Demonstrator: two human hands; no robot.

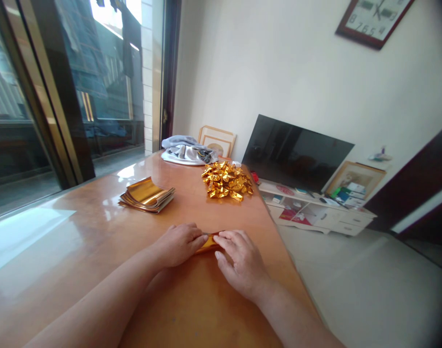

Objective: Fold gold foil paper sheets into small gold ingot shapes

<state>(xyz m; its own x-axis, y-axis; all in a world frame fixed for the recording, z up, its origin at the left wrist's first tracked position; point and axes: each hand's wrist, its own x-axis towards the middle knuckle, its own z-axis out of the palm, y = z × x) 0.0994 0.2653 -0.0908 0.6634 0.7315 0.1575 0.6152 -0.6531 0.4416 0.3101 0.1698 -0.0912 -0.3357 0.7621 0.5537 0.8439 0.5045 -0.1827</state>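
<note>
A folded piece of gold foil paper lies on the table in front of me, partly hidden under my fingers. My left hand covers its left end, with bent fingers and the thumb along the folded strip. On the right end, the fingertips of my right hand press against the far edge, its thumb just nearer to me. Beyond my left hand sits a stack of flat gold foil sheets, the top ones curling up. Farther off to the right is a heap of folded gold foil pieces.
The shiny wooden table has its right edge close past my right forearm. At its far end lie a bundle of grey-blue cloth and framed pictures. A television and a white cabinet stand beyond.
</note>
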